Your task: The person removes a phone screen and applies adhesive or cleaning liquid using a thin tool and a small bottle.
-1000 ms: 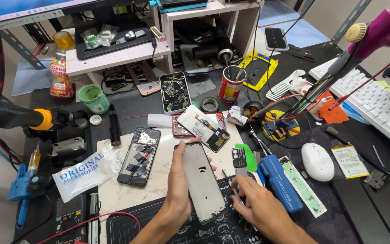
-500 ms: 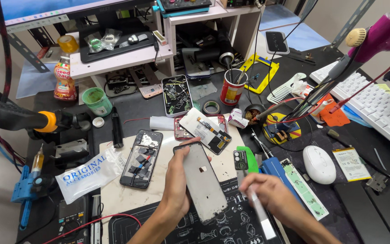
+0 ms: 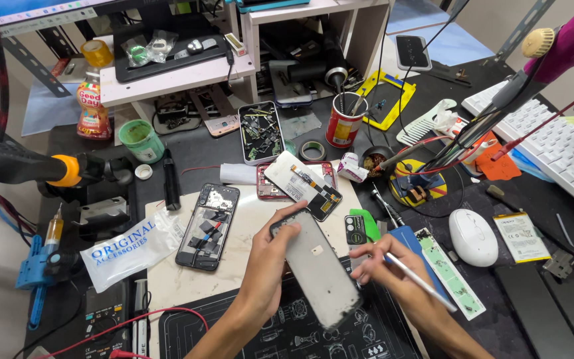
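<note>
Your left hand (image 3: 267,266) grips the grey phone panel (image 3: 317,266) along its left edge, thumb hooked over the top corner, fingers wrapped behind it. The panel is tilted, its upper end near the middle of the bench, its lower end over the black work mat (image 3: 287,332).

Your right hand (image 3: 383,262) is just beside the panel's right edge, fingers pinched around a thin white tool (image 3: 420,282) that slants down to the right.

An opened phone (image 3: 206,226) lies flat on the pale mat (image 3: 247,219), left of your left hand and apart from it. Further left sits a clear plastic bag (image 3: 127,247) with blue lettering. Above the panel, a white phone part (image 3: 302,184) lies across a red frame (image 3: 267,189).

Right of your right hand: a blue-handled tool (image 3: 413,242), a green strip (image 3: 450,272), then a white mouse (image 3: 473,237). A red can (image 3: 345,121) holding tools stands further back, with a roll of tape (image 3: 312,151) just to its left. A white keyboard (image 3: 553,149) runs along the far right.
</note>
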